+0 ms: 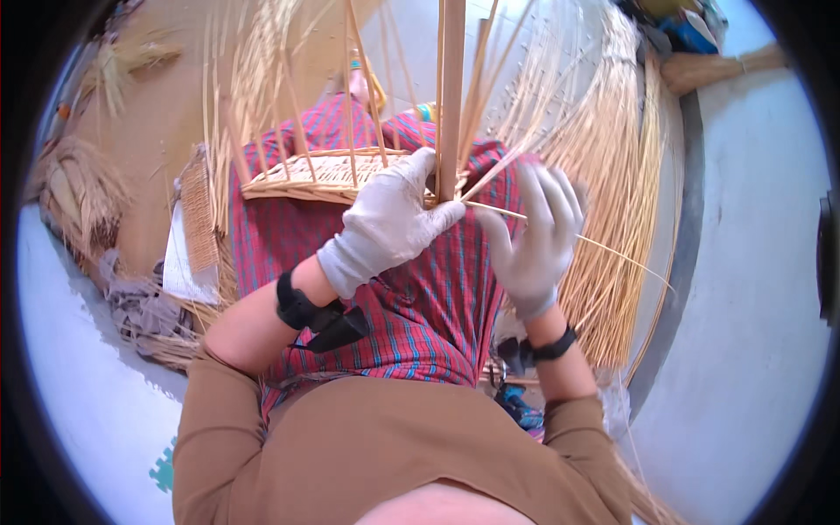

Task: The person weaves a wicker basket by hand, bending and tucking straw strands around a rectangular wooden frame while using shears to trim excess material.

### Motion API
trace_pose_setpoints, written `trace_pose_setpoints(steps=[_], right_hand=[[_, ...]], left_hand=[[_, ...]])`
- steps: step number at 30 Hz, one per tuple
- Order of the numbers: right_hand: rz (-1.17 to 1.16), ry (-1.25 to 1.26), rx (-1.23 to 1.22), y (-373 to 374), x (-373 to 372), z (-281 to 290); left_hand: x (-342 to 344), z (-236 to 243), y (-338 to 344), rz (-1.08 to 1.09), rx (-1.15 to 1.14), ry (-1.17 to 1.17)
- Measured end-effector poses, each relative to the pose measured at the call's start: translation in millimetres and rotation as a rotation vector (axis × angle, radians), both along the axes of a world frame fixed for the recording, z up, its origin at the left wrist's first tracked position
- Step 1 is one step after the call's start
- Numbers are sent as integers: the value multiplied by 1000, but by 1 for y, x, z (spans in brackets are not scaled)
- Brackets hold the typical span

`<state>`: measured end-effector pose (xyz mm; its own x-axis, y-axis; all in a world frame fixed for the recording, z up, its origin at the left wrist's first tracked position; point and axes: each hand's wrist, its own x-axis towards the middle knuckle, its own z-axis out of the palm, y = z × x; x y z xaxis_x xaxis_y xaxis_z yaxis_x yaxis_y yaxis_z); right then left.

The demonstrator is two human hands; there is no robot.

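A partly woven wicker piece (324, 171) lies across my lap, its upright cane stakes rising from the woven base. My gloved left hand (394, 206) is closed on its right corner, thumb and fingers pinching beside a flat wooden upright (451, 96). From that corner a thin cane strand (626, 256) runs out to the right. My gloved right hand (547, 227) is by this strand, fingers stretched upward and thumb apart. Part of the strand is hidden at the right hand, so whether the fingers touch it is unclear.
Long bundles of cane (604, 175) lie on the floor to the right. A brown woven panel (199, 223) and a grey cloth (144, 302) are at the left, near a bundle of straw-coloured fibres (83, 188). Red checked cloth (385, 319) covers my legs.
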<state>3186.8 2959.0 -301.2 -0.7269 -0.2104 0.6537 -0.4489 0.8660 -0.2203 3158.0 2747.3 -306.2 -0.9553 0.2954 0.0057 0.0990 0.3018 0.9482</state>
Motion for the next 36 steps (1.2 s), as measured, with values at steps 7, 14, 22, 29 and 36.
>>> trace_pose_setpoints(steps=[7,14,22,29,36], right_hand=[[115,6,-311,-39,-9,-51],[13,13,-22,-14,34,-11],[28,-264,49,-80,0,-38],[130,-371,-19,-84,27,-6],[403,-757,-849,-83,-20,-9]], left_hand=[[53,92,-58,-67,302,-191],[60,72,-64,-306,261,-104],[-21,-15,-153,-238,315,-400],[-8,-29,-155,-145,429,-598],[-21,-39,-158,-303,532,-642]])
